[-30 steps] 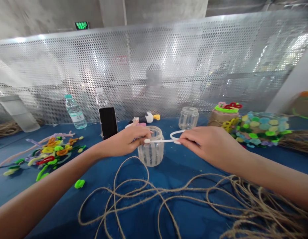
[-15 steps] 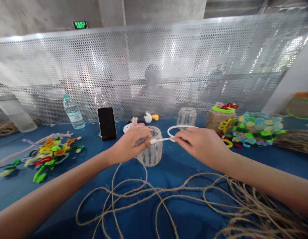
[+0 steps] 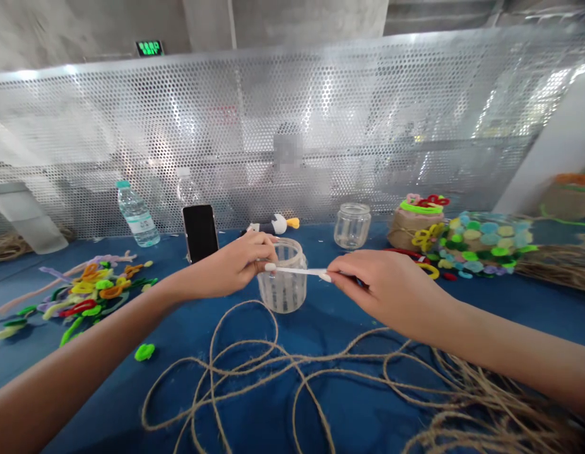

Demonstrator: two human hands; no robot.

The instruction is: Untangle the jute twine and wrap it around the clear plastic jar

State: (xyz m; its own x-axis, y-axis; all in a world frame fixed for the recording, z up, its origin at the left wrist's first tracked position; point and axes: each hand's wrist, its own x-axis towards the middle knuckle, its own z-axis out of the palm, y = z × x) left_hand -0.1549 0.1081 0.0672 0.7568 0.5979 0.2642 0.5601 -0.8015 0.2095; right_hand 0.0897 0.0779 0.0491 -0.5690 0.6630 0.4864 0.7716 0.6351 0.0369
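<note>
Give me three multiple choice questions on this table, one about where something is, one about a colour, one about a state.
1. Where does the loose jute twine lie?
A) Nearer the person than the striped jar
B) Inside that jar
C) Wound around that jar

2. What colour is the strip between the left hand and right hand?
A) Green
B) White
C) Red

3. How is the phone placed?
A) Flat on its back
B) Held in a hand
C) Propped upright

1 A: its loops spread across the blue cloth before the jar.
2 B: the strip shows white.
3 C: it stands on edge, screen dark.
</note>
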